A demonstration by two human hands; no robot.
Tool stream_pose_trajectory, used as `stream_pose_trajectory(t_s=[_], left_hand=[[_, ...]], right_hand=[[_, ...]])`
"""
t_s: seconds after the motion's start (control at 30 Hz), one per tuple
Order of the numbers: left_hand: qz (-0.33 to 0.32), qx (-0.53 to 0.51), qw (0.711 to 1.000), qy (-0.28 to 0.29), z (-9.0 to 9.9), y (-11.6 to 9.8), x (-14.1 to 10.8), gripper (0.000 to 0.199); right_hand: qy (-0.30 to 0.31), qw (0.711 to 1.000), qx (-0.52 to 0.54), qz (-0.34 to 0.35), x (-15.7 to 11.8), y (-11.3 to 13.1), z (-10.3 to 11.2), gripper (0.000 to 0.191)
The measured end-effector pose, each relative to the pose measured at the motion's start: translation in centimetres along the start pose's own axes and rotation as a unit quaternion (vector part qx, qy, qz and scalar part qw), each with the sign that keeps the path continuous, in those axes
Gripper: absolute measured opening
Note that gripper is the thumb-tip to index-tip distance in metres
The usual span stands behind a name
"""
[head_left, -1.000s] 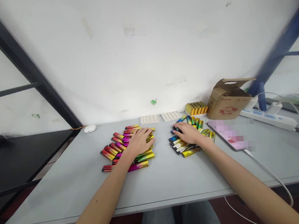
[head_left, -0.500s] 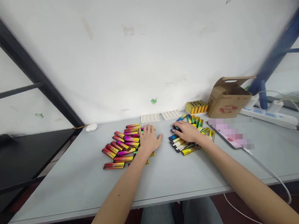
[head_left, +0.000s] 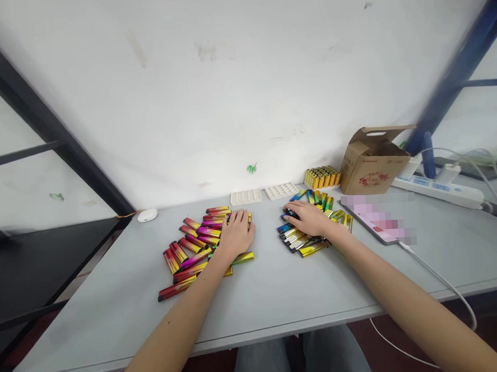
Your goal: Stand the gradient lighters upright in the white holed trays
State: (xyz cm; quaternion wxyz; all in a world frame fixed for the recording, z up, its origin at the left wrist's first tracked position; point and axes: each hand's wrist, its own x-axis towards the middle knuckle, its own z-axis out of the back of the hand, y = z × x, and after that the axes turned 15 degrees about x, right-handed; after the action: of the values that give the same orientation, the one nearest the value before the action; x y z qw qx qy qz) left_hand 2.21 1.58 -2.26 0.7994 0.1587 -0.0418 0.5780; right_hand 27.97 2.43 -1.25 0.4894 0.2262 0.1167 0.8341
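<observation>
A grey tabletop (head_left: 91,308) runs along a scuffed white wall (head_left: 242,80), with a small white earbud case (head_left: 147,216) near its back edge. Two white dimpled trays (head_left: 246,197) (head_left: 281,191) sit side by side against the wall, beside a packed block of upright gold cylinders (head_left: 322,177) and an open cardboard box (head_left: 373,164). A phone (head_left: 377,220) with a pixelated screen lies flat, its white charging cable (head_left: 439,278) trailing over the front edge. A white power strip (head_left: 438,191) lies behind it, between a black metal frame (head_left: 47,131) at left and a blue upright (head_left: 455,66) at right
</observation>
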Motion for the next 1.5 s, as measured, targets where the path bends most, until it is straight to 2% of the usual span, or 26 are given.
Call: stream_pose_trajectory(t_s=[0.27, 0.4, 0.5, 0.63, 0.73, 0.8, 1.03, 1.5], left_hand=[[-0.029, -0.005, 0.999, 0.019, -0.1, 2.8, -0.6, 0.047], [-0.025, -0.017, 1.0, 0.008, 0.2, 3.1, -0.7, 0.05], [-0.016, -0.002, 1.0, -0.027, 1.3, 2.1, -1.3, 0.052], [-0.061, -0.008, 0.997, -0.042, 2.6, -0.6, -2.9, 0.059], [-0.096, -0.021, 0.995, -0.028, 2.5, -2.2, -3.9, 0.063], [-0.106, -0.027, 0.994, -0.018, 2.1, -2.3, -4.1, 0.063], [-0.122, -0.025, 0.992, -0.016, 1.6, -0.1, -3.7, 0.055], [-0.157, -0.028, 0.987, -0.025, 1.2, 1.9, -3.6, 0.055]], right_hand=[[0.006, 1.0, -0.002, 0.0, 0.1, 0.0, 0.0, 0.043], [0.01, 1.0, -0.004, 0.001, 0.1, 0.1, 0.0, 0.043], [0.01, 1.0, -0.006, 0.0, 0.0, 0.1, 0.1, 0.043], [0.008, 1.0, -0.006, 0.0, 0.0, 0.2, 0.0, 0.043], [0.004, 1.0, -0.007, 0.006, 0.0, 0.1, -0.1, 0.044], [0.002, 1.0, -0.006, 0.007, 0.0, 0.0, -0.1, 0.044], [0.006, 1.0, -0.005, 0.004, 0.0, -0.1, 0.0, 0.043], [0.01, 1.0, 0.002, 0.0, 0.0, 0.0, 0.0, 0.043]])
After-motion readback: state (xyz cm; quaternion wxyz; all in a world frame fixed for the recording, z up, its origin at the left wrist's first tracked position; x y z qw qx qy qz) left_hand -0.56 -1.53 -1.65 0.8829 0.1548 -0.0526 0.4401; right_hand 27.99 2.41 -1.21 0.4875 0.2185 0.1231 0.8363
